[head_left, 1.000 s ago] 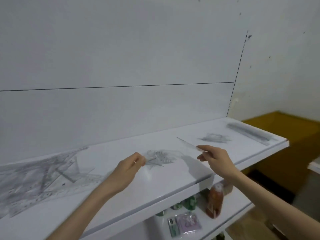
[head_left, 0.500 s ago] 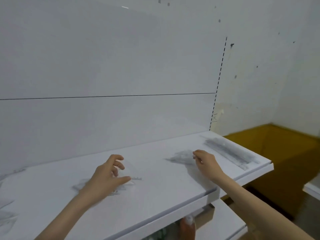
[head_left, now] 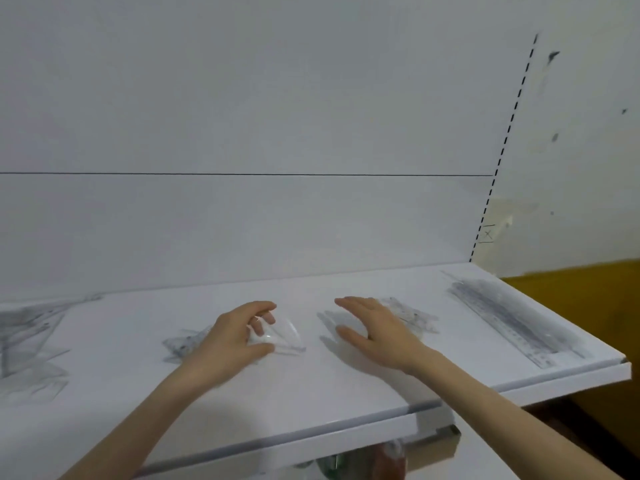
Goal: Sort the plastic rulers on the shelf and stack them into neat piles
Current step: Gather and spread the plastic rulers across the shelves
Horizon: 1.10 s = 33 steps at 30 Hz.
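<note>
On the white shelf (head_left: 311, 389) my left hand (head_left: 235, 337) pinches a clear curved plastic ruler (head_left: 282, 336) between thumb and fingers, beside a small heap of clear rulers (head_left: 185, 342). My right hand (head_left: 375, 329) hovers flat with straight fingers over the shelf, holding nothing, just left of a small pile of clear rulers (head_left: 410, 315). A stack of long straight rulers (head_left: 512, 320) lies at the shelf's right end. A jumble of clear set squares (head_left: 29, 341) covers the far left.
The shelf's white back panel (head_left: 242, 220) rises behind the rulers. Below the front edge a lower shelf holds bottles (head_left: 391, 459), partly hidden. An orange-brown surface (head_left: 588, 306) lies to the right past the shelf's end.
My right hand has let go of the ruler it carried and moved left, now open over the shelf. My left hand has taken hold of a curved clear ruler. The view shifted right.
</note>
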### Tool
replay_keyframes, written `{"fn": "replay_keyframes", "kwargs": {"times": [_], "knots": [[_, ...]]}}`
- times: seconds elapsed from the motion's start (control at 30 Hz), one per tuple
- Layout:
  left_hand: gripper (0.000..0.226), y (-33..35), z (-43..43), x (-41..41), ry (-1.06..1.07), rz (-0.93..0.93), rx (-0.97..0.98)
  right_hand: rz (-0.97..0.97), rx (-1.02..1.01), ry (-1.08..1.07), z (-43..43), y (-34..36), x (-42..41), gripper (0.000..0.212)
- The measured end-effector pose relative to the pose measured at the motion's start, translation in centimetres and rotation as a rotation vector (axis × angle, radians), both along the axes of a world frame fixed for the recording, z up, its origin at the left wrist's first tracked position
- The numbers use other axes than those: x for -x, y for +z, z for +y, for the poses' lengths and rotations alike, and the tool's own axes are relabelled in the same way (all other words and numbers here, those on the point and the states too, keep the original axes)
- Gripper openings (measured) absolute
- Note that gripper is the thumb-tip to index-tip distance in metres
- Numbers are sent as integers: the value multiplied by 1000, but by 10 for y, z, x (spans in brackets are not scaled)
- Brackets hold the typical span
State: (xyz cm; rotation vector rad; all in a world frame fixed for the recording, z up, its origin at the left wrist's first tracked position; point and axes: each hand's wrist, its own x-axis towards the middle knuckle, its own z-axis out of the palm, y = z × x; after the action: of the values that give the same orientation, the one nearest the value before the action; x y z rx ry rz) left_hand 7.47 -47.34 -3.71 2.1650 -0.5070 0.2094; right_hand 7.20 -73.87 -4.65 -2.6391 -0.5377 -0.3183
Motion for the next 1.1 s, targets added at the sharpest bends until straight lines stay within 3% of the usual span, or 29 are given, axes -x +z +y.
{"fn": "replay_keyframes", "kwargs": {"times": [0.13, 0.23, 0.33, 0.47, 0.63, 0.73, 0.93, 1.1], "knots": [[54, 6, 5, 7, 11, -13, 22, 115, -243, 188, 60, 11, 10, 47], [50, 10, 21, 16, 46, -7, 3, 140, -423, 235, 88, 13, 4, 32], [47, 9, 55, 24, 184, -24, -20, 144, -471, 220, 111, 15, -11, 26], [43, 3, 120, 45, 429, -48, -80, 156, -426, 141, 142, 10, -39, 29], [40, -3, 190, 75, 645, -88, -75, -34, -4, -50, 165, -5, -62, 30], [36, -6, 230, 87, 732, -91, -84, -88, 101, -111, 173, -6, -68, 31], [26, -10, 306, 94, 828, -106, -102, -154, -52, 87, 245, 21, -75, 24], [23, -12, 370, 90, 827, -82, -218, -91, 45, 369, 358, 30, -69, 30]]}}
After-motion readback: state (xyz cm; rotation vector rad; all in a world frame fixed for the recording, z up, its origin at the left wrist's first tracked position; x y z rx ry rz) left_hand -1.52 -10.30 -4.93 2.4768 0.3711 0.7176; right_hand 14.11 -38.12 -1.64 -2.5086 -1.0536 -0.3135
